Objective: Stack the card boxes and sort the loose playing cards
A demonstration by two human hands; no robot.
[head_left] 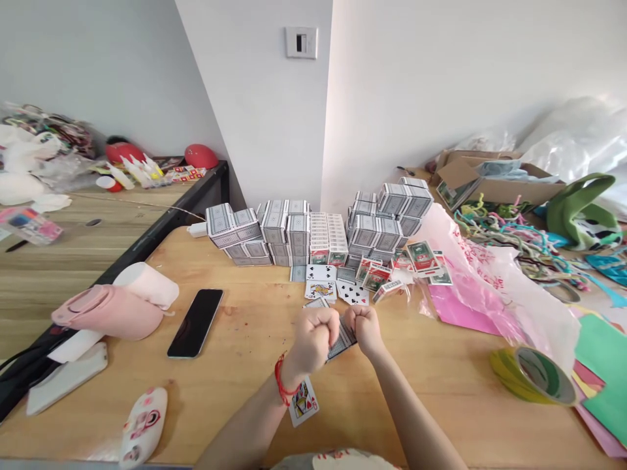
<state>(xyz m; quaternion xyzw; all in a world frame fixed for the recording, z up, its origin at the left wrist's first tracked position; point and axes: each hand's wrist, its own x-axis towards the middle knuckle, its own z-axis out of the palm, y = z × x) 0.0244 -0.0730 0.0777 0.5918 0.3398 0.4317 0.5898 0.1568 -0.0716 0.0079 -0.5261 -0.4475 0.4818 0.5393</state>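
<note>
My left hand (316, 333) is closed in a fist above the middle of the table, with a red string bracelet on its wrist. Beside it, my right hand (366, 329) is also curled closed. Face-down playing cards (341, 343) with a grey patterned back show between the fists, partly covered by them. Whether either hand grips these cards is hidden. Below my left wrist lies a face-up queen of hearts (304, 403). Just beyond the hands are a face-up picture card (321, 290), a spade card (321, 273) and another spot card (353, 294).
Stacked grey card blocks (287, 228) and card boxes (329, 235) stand against the wall. Loose card packs (377, 277) lie right of them. A phone (196, 323), pink bottle (115, 312) and mouse (144, 427) are left; tape (533, 375) and pink plastic (470, 274) are right.
</note>
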